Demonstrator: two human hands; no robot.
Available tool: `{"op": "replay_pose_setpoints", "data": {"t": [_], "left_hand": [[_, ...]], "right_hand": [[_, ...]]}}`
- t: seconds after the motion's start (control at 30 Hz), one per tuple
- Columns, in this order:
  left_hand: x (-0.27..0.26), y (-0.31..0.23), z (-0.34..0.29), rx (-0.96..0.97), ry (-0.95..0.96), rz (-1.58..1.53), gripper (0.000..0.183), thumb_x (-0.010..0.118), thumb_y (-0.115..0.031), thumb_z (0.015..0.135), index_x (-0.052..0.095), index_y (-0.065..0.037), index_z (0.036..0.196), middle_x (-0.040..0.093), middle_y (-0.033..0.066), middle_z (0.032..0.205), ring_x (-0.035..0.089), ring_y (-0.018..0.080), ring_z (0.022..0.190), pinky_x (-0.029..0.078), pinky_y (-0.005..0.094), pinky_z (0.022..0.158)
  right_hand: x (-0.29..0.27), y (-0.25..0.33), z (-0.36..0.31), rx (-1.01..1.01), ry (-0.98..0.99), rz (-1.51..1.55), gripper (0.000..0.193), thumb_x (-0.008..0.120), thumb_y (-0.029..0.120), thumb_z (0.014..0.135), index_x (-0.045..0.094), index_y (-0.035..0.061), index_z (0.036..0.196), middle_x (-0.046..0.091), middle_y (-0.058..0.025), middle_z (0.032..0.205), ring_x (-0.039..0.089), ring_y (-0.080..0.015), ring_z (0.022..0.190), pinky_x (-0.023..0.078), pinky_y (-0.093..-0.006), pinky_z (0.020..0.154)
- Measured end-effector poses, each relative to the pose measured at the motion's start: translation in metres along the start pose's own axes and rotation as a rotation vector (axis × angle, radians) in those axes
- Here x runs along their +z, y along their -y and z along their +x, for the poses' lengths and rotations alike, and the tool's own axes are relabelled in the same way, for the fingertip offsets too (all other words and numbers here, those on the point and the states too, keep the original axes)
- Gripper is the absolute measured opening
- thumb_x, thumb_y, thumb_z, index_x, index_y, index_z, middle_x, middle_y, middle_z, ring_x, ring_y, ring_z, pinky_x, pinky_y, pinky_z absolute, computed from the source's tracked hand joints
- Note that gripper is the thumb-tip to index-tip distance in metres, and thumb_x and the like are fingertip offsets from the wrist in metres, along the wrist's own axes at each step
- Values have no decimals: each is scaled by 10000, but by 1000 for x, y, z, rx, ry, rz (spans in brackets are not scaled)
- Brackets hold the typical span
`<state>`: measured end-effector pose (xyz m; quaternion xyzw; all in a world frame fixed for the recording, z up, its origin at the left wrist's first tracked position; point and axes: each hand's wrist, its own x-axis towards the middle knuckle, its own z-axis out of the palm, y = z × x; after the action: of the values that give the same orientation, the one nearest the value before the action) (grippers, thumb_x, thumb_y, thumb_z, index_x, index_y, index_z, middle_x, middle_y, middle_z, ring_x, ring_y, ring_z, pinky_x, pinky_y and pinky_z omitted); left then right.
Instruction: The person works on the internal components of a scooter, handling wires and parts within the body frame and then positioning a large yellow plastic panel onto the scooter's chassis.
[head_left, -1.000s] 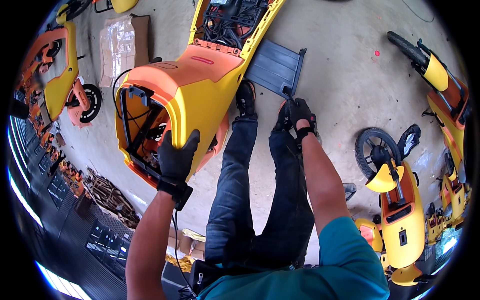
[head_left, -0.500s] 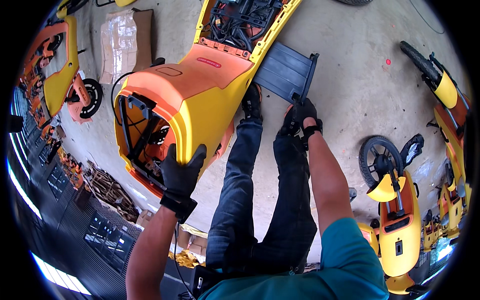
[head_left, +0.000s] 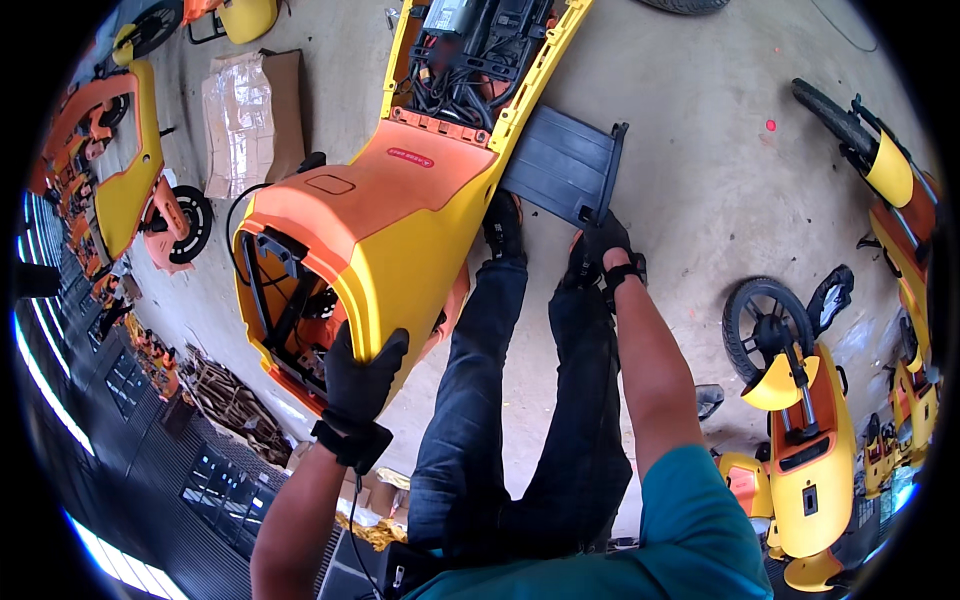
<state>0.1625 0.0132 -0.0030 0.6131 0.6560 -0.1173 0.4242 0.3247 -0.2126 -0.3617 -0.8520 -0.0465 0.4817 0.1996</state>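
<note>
A large yellow and orange scooter body (head_left: 390, 230) lies on the concrete floor in front of my legs, its open end facing me and its wiring bay exposed farther away. My left hand (head_left: 362, 375), in a black glove, grips the yellow rim at the near end of the body. My right hand (head_left: 600, 245), also in a black glove, is closed on the near corner of a dark grey ribbed panel (head_left: 560, 165) that lies beside the body on its right. My black shoes stand between the body and the panel.
Yellow and orange scooters (head_left: 800, 430) with black wheels stand at the right. More scooter parts (head_left: 120, 180) lie at the left beside a flat cardboard sheet (head_left: 250, 115). A pile of straps (head_left: 225, 400) and dark crates sit at the lower left.
My left hand slid down along the body's near rim toward me. My right hand stayed on the grey panel. The view shifted, so the body and panel sit lower in the picture.
</note>
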Motion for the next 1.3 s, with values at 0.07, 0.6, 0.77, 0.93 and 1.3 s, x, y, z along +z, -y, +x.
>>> {"op": "replay_pose_setpoints", "data": {"t": [0.07,0.6,0.77,0.93,1.3], "left_hand": [[-7,-6,4,-79,171,-32,228,666,-140,796,581,-16,966,612,13,741,553,68,602,444,225,526],[-12,-32,14,-192,390,-233,248,612,-75,814,549,-18,1047,619,60,827,615,149,672,502,279,568],[-13,-36,14,-187,445,-268,247,579,-86,833,535,4,1059,631,115,851,649,218,699,539,326,566],[-9,-18,21,-105,413,-155,214,632,-103,820,575,-28,1013,578,-6,765,516,69,675,420,230,610],[-5,1,20,-156,388,-120,218,652,-101,796,604,-24,995,589,-10,779,523,69,676,407,221,598]], "right_hand": [[-2,-2,2,-9,12,31,299,556,269,771,568,69,994,621,-199,956,576,-381,927,467,-441,781],[-32,-23,-12,-9,-120,-123,302,559,279,778,576,87,1010,625,-186,937,579,-373,922,463,-437,791],[-124,-65,-69,86,-47,-229,451,555,436,799,566,73,1066,622,-211,901,577,-400,883,456,-475,759],[-138,-103,-88,155,-172,-190,438,516,461,840,570,94,1072,627,-162,752,609,-332,699,477,-422,630],[-105,-62,-79,329,-265,474,324,592,331,837,591,58,1012,550,-49,610,544,-145,505,433,-311,470]]}}
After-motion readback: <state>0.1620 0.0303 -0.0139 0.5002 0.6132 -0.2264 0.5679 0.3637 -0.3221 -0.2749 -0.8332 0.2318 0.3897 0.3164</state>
